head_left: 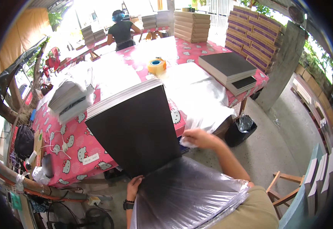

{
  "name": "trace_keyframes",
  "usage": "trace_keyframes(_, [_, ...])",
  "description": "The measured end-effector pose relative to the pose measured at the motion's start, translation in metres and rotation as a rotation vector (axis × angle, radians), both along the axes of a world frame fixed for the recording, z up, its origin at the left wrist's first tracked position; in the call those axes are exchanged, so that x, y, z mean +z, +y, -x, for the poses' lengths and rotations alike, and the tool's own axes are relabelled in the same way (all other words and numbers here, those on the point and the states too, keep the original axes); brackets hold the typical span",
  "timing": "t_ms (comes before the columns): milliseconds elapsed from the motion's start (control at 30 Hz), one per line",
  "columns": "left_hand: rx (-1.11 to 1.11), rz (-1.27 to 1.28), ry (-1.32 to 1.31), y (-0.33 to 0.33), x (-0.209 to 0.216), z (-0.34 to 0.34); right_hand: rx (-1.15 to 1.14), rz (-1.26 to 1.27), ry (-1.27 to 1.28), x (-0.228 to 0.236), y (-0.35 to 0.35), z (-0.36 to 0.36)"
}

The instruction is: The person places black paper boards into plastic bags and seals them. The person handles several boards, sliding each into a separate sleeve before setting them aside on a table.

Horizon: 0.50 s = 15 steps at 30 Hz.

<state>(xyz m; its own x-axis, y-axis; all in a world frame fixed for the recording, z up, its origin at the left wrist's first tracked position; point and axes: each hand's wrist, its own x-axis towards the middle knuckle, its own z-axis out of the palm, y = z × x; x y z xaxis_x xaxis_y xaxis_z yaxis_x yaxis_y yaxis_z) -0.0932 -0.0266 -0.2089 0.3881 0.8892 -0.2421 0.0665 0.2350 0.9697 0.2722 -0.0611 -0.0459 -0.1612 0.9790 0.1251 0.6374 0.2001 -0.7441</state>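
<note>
Pink table (92, 143) (patterned), concrete floor (285, 101); black-covered stack (139, 126)

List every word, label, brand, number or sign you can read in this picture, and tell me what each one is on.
I can't give any wording.
White label on the pink patterned tablecloth: its marks are too small and blurred to read.
Stacked cartons with purple bands: any lettering is too small to read.
Black-covered book by the left hand: no lettering shows on the cover facing us.
</note>
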Motion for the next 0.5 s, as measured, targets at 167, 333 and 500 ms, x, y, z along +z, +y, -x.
trace_keyframes(167, [0.177, -0.152, 0.186, -0.005, 0.026, 0.021, -0.214, -0.026, 0.164, -0.054, 0.011, 0.038])
trace_keyframes(333, [0.221, -0.289, 0.249, -0.008, 0.054, 0.039, -0.19, 0.089, 0.267, -0.049, 0.006, 0.059])
trace_keyframes(500, [0.097, -0.71, -0.116, 0.009, 0.179, -0.025, 0.14, 0.108, 0.355, 0.048, 0.013, 0.084])
